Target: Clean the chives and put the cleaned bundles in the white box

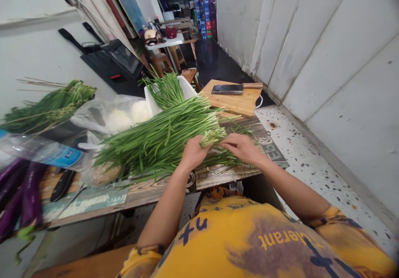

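A big bundle of long green chives (162,136) lies across the wooden table (215,172), cut ends toward the right. My left hand (193,152) is wrapped round the pale cut ends of a small bunch of chives (213,136). Just right of it, my right hand (241,147) rests palm down over loose stalks, its fingertips pinched at the same bunch's base. More chives (166,89) stand in a white tub behind the pile.
A wooden cutting board (233,99) with a cleaver (232,89) lies at the table's far end. Left are a clear plastic bag with white lumps (124,114), purple eggplants (21,195), a water bottle (52,153), a black knife handle (62,184) and another heap of greens (46,103). Speckled floor and a white wall are on the right.
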`<state>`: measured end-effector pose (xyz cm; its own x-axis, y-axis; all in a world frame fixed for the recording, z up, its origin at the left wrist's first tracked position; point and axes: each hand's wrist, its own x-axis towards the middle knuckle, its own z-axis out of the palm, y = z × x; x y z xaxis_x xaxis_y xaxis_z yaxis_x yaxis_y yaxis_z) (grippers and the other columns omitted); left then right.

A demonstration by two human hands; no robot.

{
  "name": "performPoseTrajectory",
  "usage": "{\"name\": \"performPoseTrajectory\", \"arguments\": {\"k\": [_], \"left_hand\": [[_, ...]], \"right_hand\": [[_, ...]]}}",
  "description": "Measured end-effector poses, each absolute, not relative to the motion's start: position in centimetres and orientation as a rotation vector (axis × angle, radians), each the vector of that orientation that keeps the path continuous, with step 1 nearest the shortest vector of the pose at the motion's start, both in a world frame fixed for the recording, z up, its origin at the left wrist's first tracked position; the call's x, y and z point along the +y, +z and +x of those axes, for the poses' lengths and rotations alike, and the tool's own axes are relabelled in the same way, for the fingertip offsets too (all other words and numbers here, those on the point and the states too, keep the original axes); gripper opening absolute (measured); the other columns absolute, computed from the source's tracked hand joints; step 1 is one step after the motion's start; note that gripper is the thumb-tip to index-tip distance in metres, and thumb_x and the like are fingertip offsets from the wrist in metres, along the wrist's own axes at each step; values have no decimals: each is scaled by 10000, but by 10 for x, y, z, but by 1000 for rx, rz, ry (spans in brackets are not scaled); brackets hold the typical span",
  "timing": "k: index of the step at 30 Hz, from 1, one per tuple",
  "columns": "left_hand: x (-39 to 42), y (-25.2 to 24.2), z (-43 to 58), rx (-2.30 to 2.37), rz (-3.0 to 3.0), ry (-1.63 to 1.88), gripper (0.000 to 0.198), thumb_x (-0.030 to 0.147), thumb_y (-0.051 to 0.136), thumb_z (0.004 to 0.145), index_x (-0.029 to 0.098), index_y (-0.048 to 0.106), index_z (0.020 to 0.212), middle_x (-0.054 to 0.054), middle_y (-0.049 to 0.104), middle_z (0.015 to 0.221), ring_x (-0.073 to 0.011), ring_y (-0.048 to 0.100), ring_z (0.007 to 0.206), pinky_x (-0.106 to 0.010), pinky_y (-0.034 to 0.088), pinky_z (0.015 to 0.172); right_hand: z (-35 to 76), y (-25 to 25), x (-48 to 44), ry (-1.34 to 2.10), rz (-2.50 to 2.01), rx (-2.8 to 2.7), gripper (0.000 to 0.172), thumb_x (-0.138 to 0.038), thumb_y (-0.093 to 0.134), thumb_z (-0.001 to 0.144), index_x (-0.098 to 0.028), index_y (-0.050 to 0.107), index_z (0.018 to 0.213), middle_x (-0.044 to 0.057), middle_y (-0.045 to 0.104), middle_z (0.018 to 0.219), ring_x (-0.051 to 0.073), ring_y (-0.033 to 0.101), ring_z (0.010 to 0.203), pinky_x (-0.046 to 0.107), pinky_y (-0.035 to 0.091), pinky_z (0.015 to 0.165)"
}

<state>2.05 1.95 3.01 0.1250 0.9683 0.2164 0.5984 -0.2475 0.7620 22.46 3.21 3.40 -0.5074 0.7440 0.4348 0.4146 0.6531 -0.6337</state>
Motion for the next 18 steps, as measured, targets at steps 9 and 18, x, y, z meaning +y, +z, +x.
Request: {"name": "performPoseTrajectory", "arguments": {"k": [9,18], "left_hand": [[15,33,24,1420,1965,820,200,324,595,748,137,666,736,9,626,651,-143,553,637,-228,412,594],[19,30,16,1442,1782,1041,220,289,663,686,147,651,852,-20,671,755,-150,601,692,-248,467,666]], "right_hand": [[221,31,32,783,-997,-2040,169,-216,543,805,-153,679,727,13,619,673,114,531,636,216,376,599],[216,29,44,603,-1016,-2073,233,-254,583,788,-159,677,979,50,627,826,130,530,693,235,404,645]]}}
